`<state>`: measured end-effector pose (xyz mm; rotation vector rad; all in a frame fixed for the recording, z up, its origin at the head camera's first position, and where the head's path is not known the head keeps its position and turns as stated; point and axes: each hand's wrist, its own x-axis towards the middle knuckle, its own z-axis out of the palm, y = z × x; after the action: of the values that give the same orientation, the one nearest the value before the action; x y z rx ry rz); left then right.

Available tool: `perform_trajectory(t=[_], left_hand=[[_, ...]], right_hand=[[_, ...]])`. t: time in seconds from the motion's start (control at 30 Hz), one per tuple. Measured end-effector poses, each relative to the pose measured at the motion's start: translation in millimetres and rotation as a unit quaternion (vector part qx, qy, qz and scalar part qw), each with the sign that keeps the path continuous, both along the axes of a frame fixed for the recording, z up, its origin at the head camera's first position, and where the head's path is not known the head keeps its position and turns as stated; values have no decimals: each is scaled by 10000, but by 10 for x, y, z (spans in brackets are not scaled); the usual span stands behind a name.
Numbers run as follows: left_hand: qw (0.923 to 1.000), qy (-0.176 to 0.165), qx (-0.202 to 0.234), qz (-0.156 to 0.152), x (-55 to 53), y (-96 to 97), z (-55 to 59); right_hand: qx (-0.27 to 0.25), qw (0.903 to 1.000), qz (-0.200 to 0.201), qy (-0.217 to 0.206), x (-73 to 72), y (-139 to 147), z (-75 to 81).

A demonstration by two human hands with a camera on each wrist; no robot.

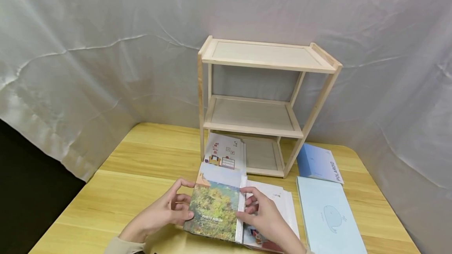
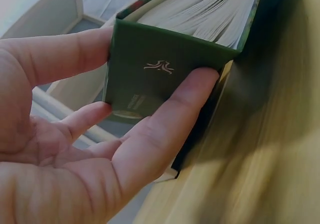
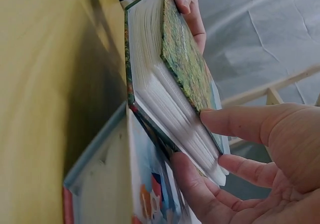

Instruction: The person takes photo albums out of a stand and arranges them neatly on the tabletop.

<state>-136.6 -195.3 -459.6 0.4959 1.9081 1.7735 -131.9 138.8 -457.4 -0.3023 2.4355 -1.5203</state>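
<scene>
A photo album (image 1: 215, 207) with a landscape of trees and sea on its cover is held between both hands above the front of the table. My left hand (image 1: 171, 209) grips its left side; in the left wrist view, thumb and fingers lie on the dark green spine (image 2: 145, 64). On the opposite side, my right hand (image 1: 265, 211) pinches the album near its page edges (image 3: 175, 104), thumb and fingers on its two covers. A white illustrated album (image 1: 275, 195) lies partly hidden beneath the right hand, next to the photo album.
Behind stands a three-tier wooden shelf (image 1: 254, 115). A white album with room drawings (image 1: 226, 152) sits at the left of its bottom tier. To the right lie a light blue whale album (image 1: 330, 214) and a blue Polaroid album (image 1: 318, 164) on the wooden table (image 1: 141, 167).
</scene>
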Motion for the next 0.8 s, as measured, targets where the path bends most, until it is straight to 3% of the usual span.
perform_trajectory(t=[0.27, 0.8], left_hand=[[9994, -142, 291, -108, 77, -144, -98], [9985, -448, 282, 139, 99, -348, -163]], right_hand=[[301, 9989, 322, 175, 38, -98, -23], [805, 9928, 828, 307, -22, -349, 50]])
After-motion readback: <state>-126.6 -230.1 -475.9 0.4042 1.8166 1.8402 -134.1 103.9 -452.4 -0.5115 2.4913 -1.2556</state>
